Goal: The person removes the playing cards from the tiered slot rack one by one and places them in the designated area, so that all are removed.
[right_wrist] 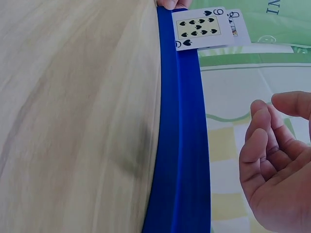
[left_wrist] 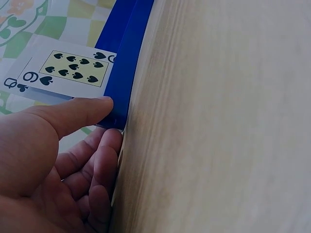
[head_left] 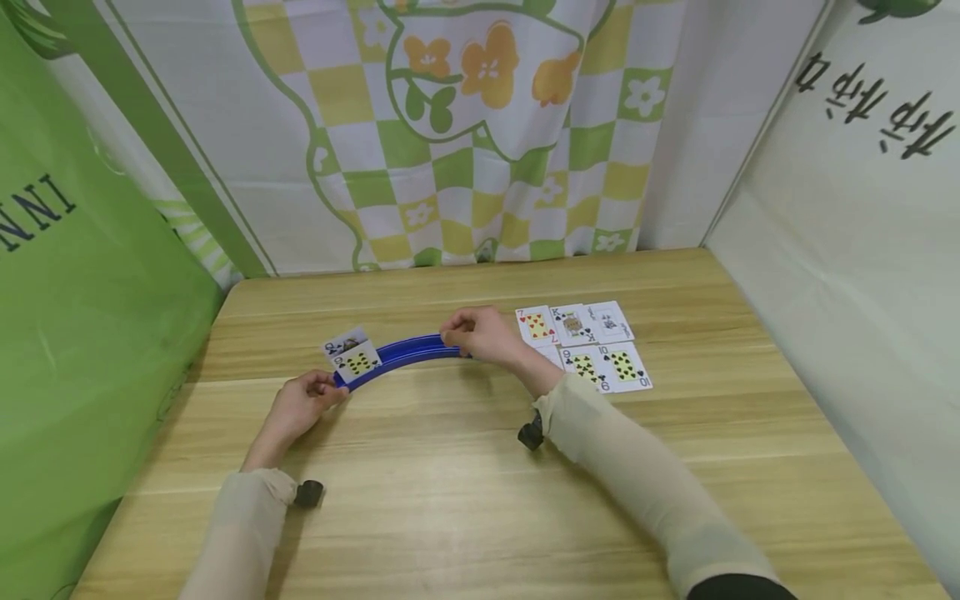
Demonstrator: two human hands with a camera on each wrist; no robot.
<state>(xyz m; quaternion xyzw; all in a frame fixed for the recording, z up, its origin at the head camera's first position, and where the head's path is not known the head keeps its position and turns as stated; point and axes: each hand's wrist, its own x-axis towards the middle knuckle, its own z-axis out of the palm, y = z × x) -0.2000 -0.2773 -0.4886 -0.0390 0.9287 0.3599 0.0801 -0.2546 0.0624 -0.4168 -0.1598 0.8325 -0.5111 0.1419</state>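
A curved blue card holder [head_left: 408, 350] lies on the table. In its left end stand a nine of spades [left_wrist: 73, 68] and, behind it, a queen [head_left: 348, 340] that is mostly covered. My left hand [head_left: 303, 406] pinches that end, with the thumb on the holder's face and curled fingers by its tip. Over the holder's right part is my right hand [head_left: 483, 333]. In the right wrist view this hand [right_wrist: 279, 170] has loosely bent fingers, thumb apart from them, and nothing visible between; it appears beside the holder [right_wrist: 182, 145].
Right of the holder, face-up playing cards lie in two rows: a seven of hearts [head_left: 536, 326], a king [head_left: 573, 324] and a joker [head_left: 608, 322] behind, a nine [head_left: 585, 367] and a ten [head_left: 626, 367] in front. My right forearm partly covers another card. A patterned curtain [head_left: 465, 167] hangs behind.
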